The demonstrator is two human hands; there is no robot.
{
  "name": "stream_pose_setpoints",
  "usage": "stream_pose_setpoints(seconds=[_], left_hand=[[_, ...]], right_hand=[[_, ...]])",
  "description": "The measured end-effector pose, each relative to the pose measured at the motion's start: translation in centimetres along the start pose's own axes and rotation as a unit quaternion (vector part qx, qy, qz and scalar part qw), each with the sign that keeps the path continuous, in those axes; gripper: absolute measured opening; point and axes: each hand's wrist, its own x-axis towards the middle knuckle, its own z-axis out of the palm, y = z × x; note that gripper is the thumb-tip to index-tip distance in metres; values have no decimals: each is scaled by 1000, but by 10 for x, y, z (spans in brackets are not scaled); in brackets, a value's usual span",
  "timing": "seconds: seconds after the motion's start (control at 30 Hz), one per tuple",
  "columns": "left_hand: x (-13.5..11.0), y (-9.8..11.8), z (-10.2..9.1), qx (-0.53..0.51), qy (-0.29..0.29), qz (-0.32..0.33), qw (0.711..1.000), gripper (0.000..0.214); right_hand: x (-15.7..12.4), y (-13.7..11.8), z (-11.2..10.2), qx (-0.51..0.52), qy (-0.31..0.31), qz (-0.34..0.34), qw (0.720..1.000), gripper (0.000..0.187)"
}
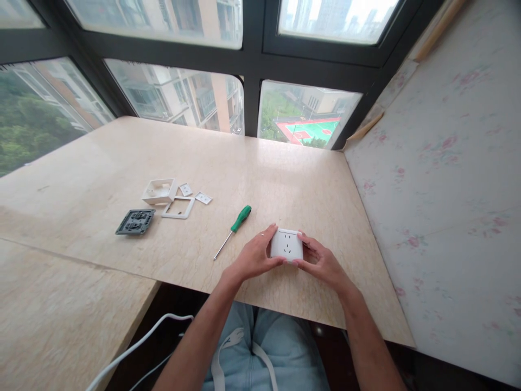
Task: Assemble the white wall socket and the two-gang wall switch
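A white wall socket (287, 246) with slotted holes in its face is held between my two hands, just above or on the stone counter; which one I cannot tell. My left hand (257, 253) grips its left side, thumb along the lower edge and fingers at the top corner. On the opposite side, my right hand (321, 259) holds the right edge in the same way. A screwdriver (233, 232) with a green handle lies left of my left hand, its metal tip towards me. The socket's back is hidden.
Farther left lie a white open box (159, 191), a white frame (179, 208), two small white covers (203, 198) and a dark grey socket insert (135, 222). Windows border the counter (301, 184) behind; a papered wall (439, 190) stands right. A white cable (138, 342) hangs lower left.
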Motion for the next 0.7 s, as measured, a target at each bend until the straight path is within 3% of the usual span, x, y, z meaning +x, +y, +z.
stream_pose_setpoints(seconds=[0.27, 0.5, 0.7], left_hand=[[1, 4, -4, -7, -5, -23, 1000, 88], [-8, -4, 11, -65, 69, -29, 995, 86], [-6, -1, 8, -61, 53, -25, 996, 86]], right_hand=[[3, -11, -3, -22, -12, 9, 1000, 67], [-4, 7, 5, -7, 11, -3, 1000, 69], [-7, 11, 8, -7, 25, -9, 1000, 71]])
